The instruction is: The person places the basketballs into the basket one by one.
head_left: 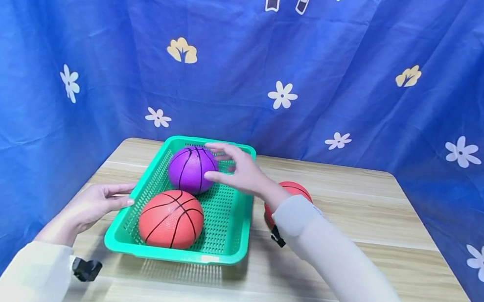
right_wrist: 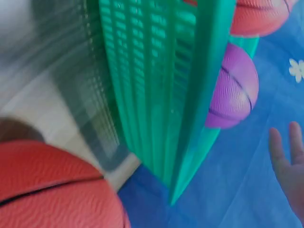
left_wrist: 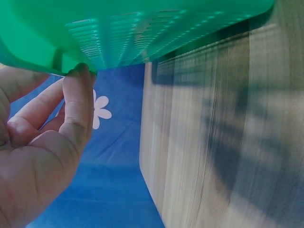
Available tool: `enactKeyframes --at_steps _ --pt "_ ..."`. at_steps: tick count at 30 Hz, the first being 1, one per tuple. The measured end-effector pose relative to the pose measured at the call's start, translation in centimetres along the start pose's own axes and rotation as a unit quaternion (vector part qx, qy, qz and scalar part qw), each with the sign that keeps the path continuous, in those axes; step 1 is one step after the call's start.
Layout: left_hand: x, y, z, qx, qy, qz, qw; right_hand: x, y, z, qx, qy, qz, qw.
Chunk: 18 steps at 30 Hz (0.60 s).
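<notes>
A green plastic basket [head_left: 242, 210] with slotted sides stands on the table. Inside it, a purple ball [head_left: 191, 170] with black lines sits toward the back and an orange-red basketball [head_left: 171, 220] toward the front. My left hand [head_left: 90, 206] holds the basket's left rim, thumb on top; in the left wrist view its fingertips [left_wrist: 78, 78] meet the rim's underside. Over the basket, my right hand [head_left: 242, 170] has its fingers spread beside the purple ball; the right wrist view shows a gap between them.
Another red basketball [head_left: 295, 189] rests on the wooden table [head_left: 370, 277] right of the basket, partly hidden behind the right forearm. A blue patterned cloth [head_left: 238, 101] hangs around the back and sides of the table.
</notes>
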<state>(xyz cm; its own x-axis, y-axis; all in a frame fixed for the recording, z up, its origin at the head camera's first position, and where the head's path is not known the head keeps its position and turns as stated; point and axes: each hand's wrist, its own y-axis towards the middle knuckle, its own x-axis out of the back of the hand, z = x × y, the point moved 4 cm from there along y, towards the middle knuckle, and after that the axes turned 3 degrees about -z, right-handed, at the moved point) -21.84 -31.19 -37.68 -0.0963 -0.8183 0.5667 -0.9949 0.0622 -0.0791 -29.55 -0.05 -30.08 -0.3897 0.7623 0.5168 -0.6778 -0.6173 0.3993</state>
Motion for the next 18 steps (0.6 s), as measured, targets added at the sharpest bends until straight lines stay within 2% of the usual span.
enactKeyframes --at_steps 4,7,18 --pt "0.0 0.0 0.0 0.001 0.001 -0.001 1.0 2.3 -0.6 -0.5 0.035 -0.002 -0.057 0.9977" --pt "0.0 0.0 0.0 0.0 -0.001 0.0 1.0 4.0 -1.3 -1.2 0.041 -0.017 -0.092 0.9948" --pt "0.0 0.0 0.1 -0.007 -0.006 0.006 0.9999 9.2 -4.4 -5.2 -0.012 -0.06 -0.156 0.9859"
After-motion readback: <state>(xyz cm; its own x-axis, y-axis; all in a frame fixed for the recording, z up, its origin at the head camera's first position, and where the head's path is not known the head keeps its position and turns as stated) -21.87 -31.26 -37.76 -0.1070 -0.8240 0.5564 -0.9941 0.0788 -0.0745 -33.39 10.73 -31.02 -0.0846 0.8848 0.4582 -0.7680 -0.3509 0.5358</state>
